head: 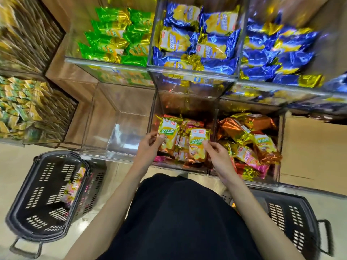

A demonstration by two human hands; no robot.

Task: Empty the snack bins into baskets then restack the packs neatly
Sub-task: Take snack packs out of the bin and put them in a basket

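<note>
The left hand (148,145) pinches a yellow-and-white foil snack pack (170,134) by its lower left edge, and the right hand (216,154) pinches a second yellow foil pack (198,145) at its lower right corner; the fingers of both are curled on the foil. Both packs stand upright over the middle clear plastic bin (187,169) of the lower row, their long axis pointing away from the person, and between them a short row of similar packs (181,147) stands on edge in the bin. Each pack is thus at the fingers, and I judge the next move is either to press them against this row or to lift them out; I cannot tell which. The black plastic basket (47,194) on the floor lies below and left of the left hand and holds a few pink packs (72,188); a second black basket (281,212) lies below the right hand, its content mostly hidden. The lower right bin (280,151) holds loose orange packs (244,132); the upper bins (193,72) hold green packs (116,34) and blue packs (195,38).
</note>
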